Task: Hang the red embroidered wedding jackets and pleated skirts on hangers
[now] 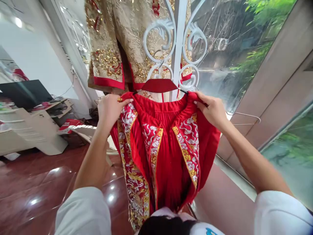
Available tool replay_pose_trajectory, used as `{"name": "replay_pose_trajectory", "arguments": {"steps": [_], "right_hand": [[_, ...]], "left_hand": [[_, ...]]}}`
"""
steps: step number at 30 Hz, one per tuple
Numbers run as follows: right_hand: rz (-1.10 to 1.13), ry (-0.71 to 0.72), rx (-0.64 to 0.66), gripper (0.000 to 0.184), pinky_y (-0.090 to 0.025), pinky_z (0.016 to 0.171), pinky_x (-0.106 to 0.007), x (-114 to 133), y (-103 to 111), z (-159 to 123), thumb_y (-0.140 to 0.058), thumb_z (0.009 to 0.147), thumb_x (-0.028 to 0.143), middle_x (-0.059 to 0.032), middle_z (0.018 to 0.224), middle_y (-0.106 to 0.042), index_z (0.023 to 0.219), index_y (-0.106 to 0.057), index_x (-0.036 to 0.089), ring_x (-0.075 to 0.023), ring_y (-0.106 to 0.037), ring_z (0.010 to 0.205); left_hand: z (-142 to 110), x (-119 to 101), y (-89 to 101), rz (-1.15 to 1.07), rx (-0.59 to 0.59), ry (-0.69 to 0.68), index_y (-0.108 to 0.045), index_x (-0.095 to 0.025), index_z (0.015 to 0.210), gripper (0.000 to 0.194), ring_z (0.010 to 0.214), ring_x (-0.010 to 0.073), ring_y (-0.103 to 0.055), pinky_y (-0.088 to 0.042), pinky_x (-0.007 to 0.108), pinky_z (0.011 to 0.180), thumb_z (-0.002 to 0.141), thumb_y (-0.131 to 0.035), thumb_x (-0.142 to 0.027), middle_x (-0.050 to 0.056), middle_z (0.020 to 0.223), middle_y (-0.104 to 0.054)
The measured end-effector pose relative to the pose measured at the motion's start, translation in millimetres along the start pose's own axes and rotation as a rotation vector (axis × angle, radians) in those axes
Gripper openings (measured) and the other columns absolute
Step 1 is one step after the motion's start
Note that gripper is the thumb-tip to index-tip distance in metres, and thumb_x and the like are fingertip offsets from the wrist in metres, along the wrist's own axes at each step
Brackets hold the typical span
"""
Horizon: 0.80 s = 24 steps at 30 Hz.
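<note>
The left hand (pixel 110 109) and the right hand (pixel 214 110) hold a red pleated skirt (pixel 168 156) by its gathered waistband (pixel 168 106), one hand at each upper corner. On the left hand, the thumb and the forefinger are pressed together on the cloth, and a gold-coloured ring (pixel 119 99) is on a finger. The fingers of the right hand are also closed on the cloth, pinching the other corner. The skirt is hanging open in front of the person, below a dark red hanger (pixel 160 85) with a metal hook. This hook goes up in front of a white scroll metal rack (pixel 179 42); if it is hooked there, I cannot tell. The skirt has embroidered panels (pixel 187 143) with silver and gold patterns and yellow edges. Behind the rack, a beige-gold embroidered garment (pixel 132 42) with red hem hangs. At the left side are a black monitor (pixel 26 94) and a light-coloured desk (pixel 36 130), standing on a shiny reddish tiled floor (pixel 46 176). At the right side there is a window (pixel 220 49) with green leaves (pixel 271 13) outside. Both forearms come out of white sleeves (pixel 83 209).
</note>
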State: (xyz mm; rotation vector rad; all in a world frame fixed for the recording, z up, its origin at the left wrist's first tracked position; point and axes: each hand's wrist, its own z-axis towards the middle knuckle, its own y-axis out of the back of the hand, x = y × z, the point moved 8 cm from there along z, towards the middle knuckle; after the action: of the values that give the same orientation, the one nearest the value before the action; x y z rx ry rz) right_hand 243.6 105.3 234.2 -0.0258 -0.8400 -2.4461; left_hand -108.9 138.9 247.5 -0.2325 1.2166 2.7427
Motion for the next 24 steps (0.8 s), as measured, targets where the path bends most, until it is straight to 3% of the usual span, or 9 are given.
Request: {"name": "replay_pose_trajectory", "arguments": {"steps": [5,8,12,15,17,19,21,22,24], "right_hand": [[0.052,0.03,0.082,0.044,-0.048,0.084,-0.034,-8,-31,-11,-0.047,0.09,0.033,-0.0075,0.111,-0.066,0.131,-0.054,0.021,-0.0223,-0.062,0.095],[0.029,0.004,0.073,0.047,-0.048,0.08,-0.034,-10,-36,-16,-0.047,0.089,0.036,-0.0086,0.108,-0.066,0.133,-0.051,0.02,-0.0206,-0.061,0.088],[-0.044,-0.121,-0.039,0.06,-0.044,0.089,-0.042,1,-31,-27,-0.049,0.084,0.05,-0.0124,0.118,-0.06,0.135,-0.047,0.018,-0.0246,-0.056,0.101],[-0.17,-0.289,-0.168,0.08,-0.029,0.101,-0.059,13,-35,-38,-0.054,0.075,0.061,-0.0163,0.134,-0.046,0.141,-0.037,0.018,-0.0341,-0.041,0.122],[-0.199,-0.382,-0.178,0.091,-0.021,0.1,-0.067,17,-49,-43,-0.055,0.07,0.064,-0.0185,0.142,-0.034,0.144,-0.027,0.019,-0.0394,-0.028,0.13],[-0.208,-0.458,-0.17,0.095,-0.016,0.097,-0.072,15,-66,-46,-0.058,0.067,0.06,-0.0204,0.148,-0.02,0.145,-0.021,0.019,-0.0438,-0.015,0.134],[-0.215,-0.523,-0.183,0.094,-0.014,0.095,-0.073,6,-75,-49,-0.061,0.066,0.048,-0.0219,0.149,-0.011,0.144,-0.019,0.018,-0.0455,-0.01,0.134],[-0.202,-0.536,-0.189,0.088,-0.017,0.096,-0.07,1,-76,-51,-0.059,0.067,0.041,-0.0226,0.148,-0.015,0.143,-0.021,0.017,-0.0438,-0.015,0.133],[-0.131,-0.519,-0.179,0.071,-0.028,0.096,-0.06,-11,-73,-52,-0.05,0.07,0.027,-0.0218,0.136,-0.038,0.137,-0.032,0.014,-0.0359,-0.035,0.123]], "left_hand": [[-18,25,-24.6,-0.023,0.02,0.08,-0.071,-0.019,0.095,0.047,0.082,0.0269,-0.062,-0.039,0.03,0.069,0.082,-0.049,-0.058,0.011,0.08,-0.068],[-26,21,-20.9,-0.133,-0.044,0.059,-0.067,-0.018,0.103,0.045,0.091,0.0265,-0.061,-0.043,0.035,0.083,0.08,-0.055,-0.054,0.01,0.093,-0.068],[-68,-8,0.6,-0.155,-0.346,0.056,-0.044,-0.011,0.134,0.071,0.126,0.0315,-0.041,-0.023,0.048,0.11,0.078,-0.059,-0.05,0.017,0.134,-0.049],[-99,-26,-21.3,-0.147,-0.32,0.139,-0.023,-0.004,0.145,0.098,0.139,0.04,-0.018,-0.013,0.058,0.112,0.07,-0.064,-0.052,0.025,0.149,-0.021],[-110,-27,-39.9,-0.147,-0.301,0.213,-0.017,-0.002,0.146,0.103,0.141,0.0424,-0.008,-0.01,0.061,0.111,0.068,-0.066,-0.048,0.028,0.151,-0.01],[-116,-18,-48.9,-0.141,-0.339,0.269,-0.019,-0.003,0.145,0.098,0.141,0.0412,-0.007,-0.01,0.059,0.112,0.068,-0.066,-0.041,0.028,0.152,-0.01],[-118,-5,-46.4,-0.128,-0.386,0.261,-0.029,-0.006,0.143,0.086,0.141,0.038,-0.013,-0.013,0.055,0.114,0.07,-0.064,-0.035,0.024,0.151,-0.018],[-117,2,-41.1,-0.122,-0.399,0.233,-0.035,-0.008,0.141,0.077,0.141,0.0359,-0.018,-0.016,0.052,0.114,0.072,-0.062,-0.031,0.022,0.15,-0.024],[-114,15,-24.7,-0.126,-0.395,0.16,-0.047,-0.013,0.134,0.061,0.136,0.0307,-0.031,-0.026,0.046,0.113,0.075,-0.057,-0.024,0.017,0.146,-0.035]]}}
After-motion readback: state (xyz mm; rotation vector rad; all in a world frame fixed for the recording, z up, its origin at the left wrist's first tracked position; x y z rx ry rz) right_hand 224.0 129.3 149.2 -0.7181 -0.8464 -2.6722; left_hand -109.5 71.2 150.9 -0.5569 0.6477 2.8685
